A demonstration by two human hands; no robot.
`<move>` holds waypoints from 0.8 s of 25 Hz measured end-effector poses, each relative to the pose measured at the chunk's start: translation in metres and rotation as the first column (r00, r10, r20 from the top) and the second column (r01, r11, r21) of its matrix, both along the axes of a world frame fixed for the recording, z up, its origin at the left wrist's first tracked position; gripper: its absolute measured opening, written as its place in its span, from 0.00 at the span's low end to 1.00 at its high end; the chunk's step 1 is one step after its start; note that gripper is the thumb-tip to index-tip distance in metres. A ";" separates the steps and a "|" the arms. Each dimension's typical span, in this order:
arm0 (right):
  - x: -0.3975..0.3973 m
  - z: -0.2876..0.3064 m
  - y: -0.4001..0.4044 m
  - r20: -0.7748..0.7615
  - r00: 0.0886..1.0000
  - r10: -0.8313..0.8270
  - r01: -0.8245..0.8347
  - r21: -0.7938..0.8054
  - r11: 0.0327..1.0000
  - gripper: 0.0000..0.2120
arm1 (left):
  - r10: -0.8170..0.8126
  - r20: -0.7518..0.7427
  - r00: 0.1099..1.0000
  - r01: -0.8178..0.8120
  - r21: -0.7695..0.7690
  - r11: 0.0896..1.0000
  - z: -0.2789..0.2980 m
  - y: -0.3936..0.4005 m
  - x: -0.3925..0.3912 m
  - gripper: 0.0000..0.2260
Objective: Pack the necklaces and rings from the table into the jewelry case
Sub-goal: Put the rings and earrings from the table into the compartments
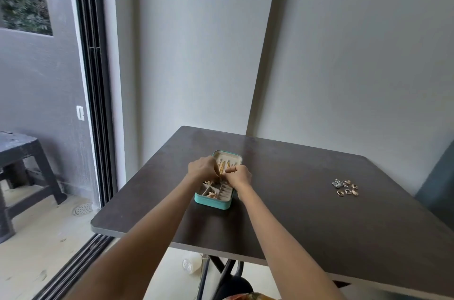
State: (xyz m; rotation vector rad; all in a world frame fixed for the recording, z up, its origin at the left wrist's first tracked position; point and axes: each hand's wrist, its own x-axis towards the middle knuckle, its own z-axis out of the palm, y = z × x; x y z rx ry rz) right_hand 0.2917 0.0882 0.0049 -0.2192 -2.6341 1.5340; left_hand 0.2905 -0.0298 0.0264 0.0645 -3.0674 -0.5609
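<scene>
A small teal jewelry case [213, 202] lies open on the dark table [307, 213], its cream lid [232, 158] laid back away from me. Gold necklaces [224, 167] hang inside the lid, and gold pieces [211, 194] sit in the near compartments. My left hand [201, 169] and my right hand [239, 175] meet over the middle of the case, fingers pinched on a thin gold necklace between them. A cluster of several rings [346, 187] lies on the table to the right, apart from the case.
The table stands against a white wall, its left edge beside a sliding door track [98, 127]. A dark plastic stool [22, 177] is out on the balcony at left. The table's folding legs [221, 272] show below the near edge.
</scene>
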 end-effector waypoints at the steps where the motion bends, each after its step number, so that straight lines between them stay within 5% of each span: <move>1: 0.001 0.001 0.000 0.003 1.000 0.001 -0.001 0.013 1.000 0.11 | -0.006 -0.026 1.000 0.005 -0.022 1.000 -0.001 0.001 0.000 0.11; 14: 0.003 0.001 -0.003 -0.005 0.997 0.071 -0.070 0.159 0.985 0.11 | 0.041 0.044 0.998 -0.039 -0.040 0.998 0.003 -0.006 -0.003 0.14; 20: 0.006 -0.002 -0.002 -0.032 0.998 0.046 -0.043 0.099 0.994 0.12 | 0.072 0.029 0.997 -0.071 -0.014 0.997 0.002 -0.004 -0.001 0.16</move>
